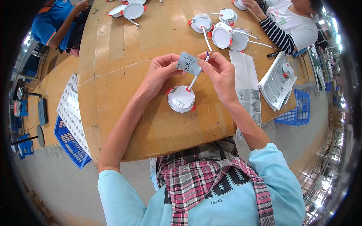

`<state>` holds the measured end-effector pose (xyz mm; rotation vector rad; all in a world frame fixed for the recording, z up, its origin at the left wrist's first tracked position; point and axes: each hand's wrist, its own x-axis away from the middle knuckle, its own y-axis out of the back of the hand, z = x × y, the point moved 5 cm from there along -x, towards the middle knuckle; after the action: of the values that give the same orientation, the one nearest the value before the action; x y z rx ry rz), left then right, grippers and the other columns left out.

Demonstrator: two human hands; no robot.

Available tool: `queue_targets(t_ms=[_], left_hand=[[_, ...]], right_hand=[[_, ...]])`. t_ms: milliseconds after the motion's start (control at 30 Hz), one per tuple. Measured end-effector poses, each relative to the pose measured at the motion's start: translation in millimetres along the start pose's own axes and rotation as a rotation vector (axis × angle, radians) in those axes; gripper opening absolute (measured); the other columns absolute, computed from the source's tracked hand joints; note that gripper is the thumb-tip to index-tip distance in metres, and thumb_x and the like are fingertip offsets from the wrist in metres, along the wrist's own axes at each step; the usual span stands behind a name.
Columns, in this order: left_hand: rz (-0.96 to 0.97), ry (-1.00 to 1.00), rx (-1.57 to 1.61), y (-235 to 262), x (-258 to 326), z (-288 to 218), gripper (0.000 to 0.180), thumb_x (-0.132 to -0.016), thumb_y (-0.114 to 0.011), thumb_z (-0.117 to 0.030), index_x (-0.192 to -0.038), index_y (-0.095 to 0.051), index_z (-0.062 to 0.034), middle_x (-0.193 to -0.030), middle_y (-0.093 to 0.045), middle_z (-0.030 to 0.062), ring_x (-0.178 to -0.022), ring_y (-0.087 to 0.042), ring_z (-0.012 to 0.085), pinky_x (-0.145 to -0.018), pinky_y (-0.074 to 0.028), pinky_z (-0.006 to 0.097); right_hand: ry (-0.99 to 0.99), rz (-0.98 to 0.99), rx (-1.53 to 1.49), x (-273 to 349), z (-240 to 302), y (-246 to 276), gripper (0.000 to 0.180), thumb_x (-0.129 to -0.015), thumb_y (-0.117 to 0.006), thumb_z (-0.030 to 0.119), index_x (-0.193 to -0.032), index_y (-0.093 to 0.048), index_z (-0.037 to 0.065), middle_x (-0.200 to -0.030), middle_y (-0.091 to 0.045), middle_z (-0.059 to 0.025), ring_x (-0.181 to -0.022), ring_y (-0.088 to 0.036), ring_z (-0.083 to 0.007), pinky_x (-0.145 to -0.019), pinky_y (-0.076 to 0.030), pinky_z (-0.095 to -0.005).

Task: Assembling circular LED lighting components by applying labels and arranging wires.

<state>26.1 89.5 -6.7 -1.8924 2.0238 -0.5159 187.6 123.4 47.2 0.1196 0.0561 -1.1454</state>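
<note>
head view: a small silver label (pixel 185 64) is held above the wooden table (pixel 158 130), pinched at both ends. the left hand (pixel 163 69) has its thumb and fingers closed on the left end; the right hand (pixel 219 73) has its thumb and fingertips closed at the right end. a white cable (pixel 194 81) runs up behind the label to the right fingers, its bare coloured wires showing there; i cannot tell whether they grip it too. the cable leads down to 1 round white light (pixel 181 100) with red clips, lying on the table below the hands. a long label strip (pixel 247 90) lies beside the right forearm, next to a stack of sheets (pixel 274 84) with 1 smaller light (pixel 288 70) on it.
</note>
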Motion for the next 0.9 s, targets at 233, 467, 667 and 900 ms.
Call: queue_targets(t_ms=[233,467,667,900], left_hand=[[-0.02,-0.018,-0.033,2.2,-0.2,0.0,0.018,-0.091,-0.059,-0.015,-0.099,-0.065,0.0001,-0.09,-0.068,0.006,-0.08,-0.063,0.0098,-0.079,-0.052,0.025],[-0.039,-0.04,-0.076,2.3,0.2,-0.5,0.018,-0.09,-0.06,-0.016,-0.098,-0.066,-0.001,-0.09,-0.069,0.0055,-0.081,-0.064,0.0096,-0.079,-0.052,0.025],[-0.031,-0.051,-0.106,-0.6,2.6,-5.7,0.019,-0.09,-0.06,-0.017,-0.099,-0.067,-0.001,-0.091,-0.069,0.0056,-0.082,-0.064,0.0102,-0.08,-0.052,0.026],[-0.003,-0.05,-0.159,-0.7,3.2,-7.6,0.018,-0.091,-0.06,-0.016,-0.1,-0.066,-0.0012,-0.095,-0.068,0.0052,-0.087,-0.063,0.0118,-0.085,-0.052,0.031]], right_hand=[[0.0,-0.019,-0.009,-1.8,-3.2,0.4,0.017,-0.087,-0.064,0.011,-0.099,-0.062,-0.001,-0.086,-0.062,-0.0023,-0.076,-0.057,-0.0056,-0.064,-0.045,-0.0202],[-0.004,-0.02,0.005,-1.6,-2.2,0.9,0.017,-0.087,-0.064,0.012,-0.098,-0.063,-0.001,-0.086,-0.062,-0.0021,-0.075,-0.056,-0.0055,-0.064,-0.044,-0.0199],[0.0,-0.033,0.026,-1.9,-3.2,1.6,0.017,-0.087,-0.064,0.012,-0.097,-0.063,-0.001,-0.086,-0.062,-0.0022,-0.075,-0.056,-0.0058,-0.063,-0.044,-0.0198],[0.009,-0.04,0.016,-2.0,-2.9,1.5,0.017,-0.087,-0.064,0.012,-0.097,-0.063,-0.001,-0.086,-0.062,-0.0021,-0.074,-0.056,-0.0059,-0.064,-0.044,-0.0201]])
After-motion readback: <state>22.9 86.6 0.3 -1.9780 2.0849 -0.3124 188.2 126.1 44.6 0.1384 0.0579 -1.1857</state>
